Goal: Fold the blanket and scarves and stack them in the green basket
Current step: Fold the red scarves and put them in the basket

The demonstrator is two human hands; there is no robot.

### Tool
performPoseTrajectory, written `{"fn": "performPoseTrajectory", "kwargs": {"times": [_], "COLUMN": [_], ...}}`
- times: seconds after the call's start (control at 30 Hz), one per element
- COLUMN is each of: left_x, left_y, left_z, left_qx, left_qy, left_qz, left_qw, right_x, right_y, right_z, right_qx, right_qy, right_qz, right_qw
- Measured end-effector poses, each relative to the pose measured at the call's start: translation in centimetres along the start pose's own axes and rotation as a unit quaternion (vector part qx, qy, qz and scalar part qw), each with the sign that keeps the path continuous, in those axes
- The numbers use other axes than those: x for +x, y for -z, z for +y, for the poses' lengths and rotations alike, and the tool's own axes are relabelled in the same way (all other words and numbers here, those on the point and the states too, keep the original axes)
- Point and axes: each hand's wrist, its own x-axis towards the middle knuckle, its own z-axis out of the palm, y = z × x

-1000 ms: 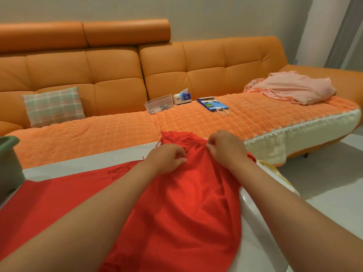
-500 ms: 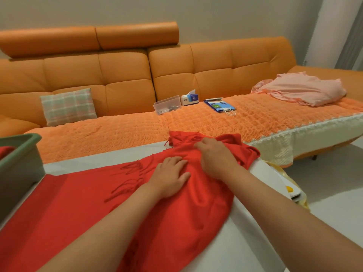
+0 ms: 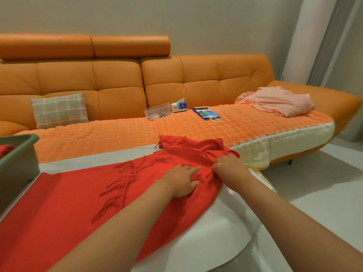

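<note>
The scarf [image 3: 78,203] lies on the surface [image 3: 206,238], long axis running away from the basket [image 3: 17,165], and at its bunched end farthest from the basket the left hand [image 3: 181,180] presses flat, fingers straight, while the right hand [image 3: 228,165] just beyond pinches the cloth.

A second ago the left hand [image 3: 181,180] and the right hand [image 3: 228,165] both pinched the end of the red scarf [image 3: 78,203]. Now the left hand lies flat on it. The right hand has slid toward the tabletop [image 3: 196,242] edge and grips a bunched fold. The fringe [image 3: 117,185] now lies spread out on top.
</note>
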Motion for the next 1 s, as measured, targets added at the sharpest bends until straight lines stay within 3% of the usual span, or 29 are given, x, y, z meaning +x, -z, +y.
{"fn": "performPoseTrajectory", "kwargs": {"times": [0.2,0.37,0.47,0.57,0.67,0.73,0.8,0.9,1.0], "left_x": [1.1,1.2,0.9,-0.1,-1.9,-3.3,-4.8,-6.9,-8.2], "left_y": [1.5,1.8,1.9,1.3,0.3,-0.7,-2.1,-3.8,-3.2], "left_z": [1.5,1.3,1.5,1.8,2.2,2.6,2.8,2.6,2.6], "left_qx": [0.122,0.09,0.087,0.091,0.087,0.098,0.08,0.018,-0.034], "left_qy": [0.07,0.116,0.112,0.057,-0.027,-0.031,0.005,0.015,-0.041], "left_qz": [-0.095,-0.163,-0.161,-0.092,0.068,0.169,0.195,0.078,-0.004], "left_qw": [0.986,0.976,0.977,0.99,0.994,0.98,0.978,0.997,0.999], "right_x": [-1.2,-4.8,-7.0,-7.2,-5.8,-4.2,-2.4,0.4,2.5], "right_y": [1.6,4.1,4.9,5.0,4.8,4.1,3.2,1.7,0.9], "right_z": [1.4,2.1,1.3,0.6,-1.5,-3.7,-5.2,-6.1,-5.8], "right_qx": [-0.025,-0.047,-0.037,-0.02,0.11,0.207,0.279,0.283,0.241], "right_qy": [-0.019,-0.082,-0.103,-0.085,-0.092,-0.079,-0.07,-0.097,-0.124], "right_qz": [0.042,-0.126,-0.177,-0.136,-0.032,0.007,-0.002,-0.066,-0.177], "right_qw": [0.999,0.988,0.978,0.987,0.989,0.975,0.958,0.952,0.946]}}
